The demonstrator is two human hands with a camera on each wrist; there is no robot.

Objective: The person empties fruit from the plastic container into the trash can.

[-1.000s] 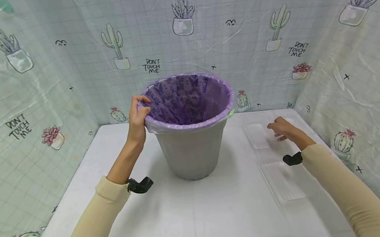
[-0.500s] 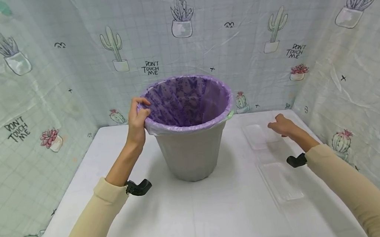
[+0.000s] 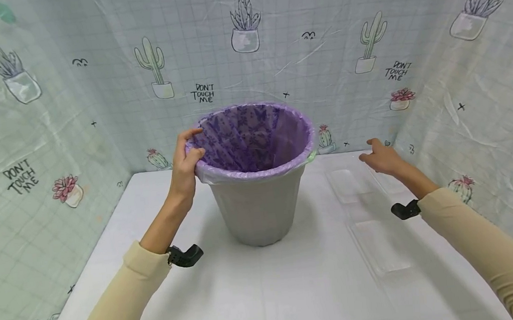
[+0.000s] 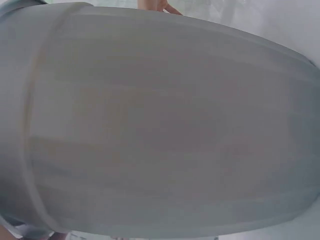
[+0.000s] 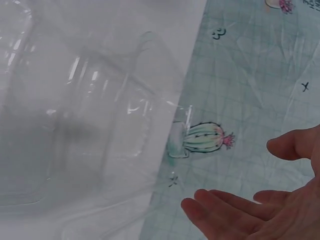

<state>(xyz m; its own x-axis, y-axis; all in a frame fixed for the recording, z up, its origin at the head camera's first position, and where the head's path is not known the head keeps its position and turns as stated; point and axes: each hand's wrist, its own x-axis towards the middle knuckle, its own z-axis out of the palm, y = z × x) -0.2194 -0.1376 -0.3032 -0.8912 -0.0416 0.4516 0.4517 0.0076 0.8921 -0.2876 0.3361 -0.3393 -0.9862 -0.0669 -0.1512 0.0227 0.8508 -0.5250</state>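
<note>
A light grey trash can [image 3: 257,210], lined with a purple patterned trash bag [image 3: 277,133], stands upright on the table. My left hand [image 3: 184,170] grips the can's left rim over the folded bag, thumb and fingers visible at the edge. The can's grey side [image 4: 170,120] fills the left wrist view. Above the table's right side is my right hand [image 3: 384,160], held in the air near clear plastic containers [image 3: 383,245]. In the right wrist view its fingers [image 5: 230,212] are extended, the thumb is spread away, and nothing shows between them. A clear container [image 5: 95,115] lies past the fingertips there.
The white table [image 3: 266,290] is bounded by cactus-printed curtains [image 3: 249,70] at the back and both sides. Another clear container [image 3: 346,185] lies to the right of the can. A green tie [image 3: 311,156] shows at the can's right rim.
My right hand has risen away from the clear containers, its thumb and index finger now spreading apart. The left hand stays on the can's rim. The head view has tilted slightly.
</note>
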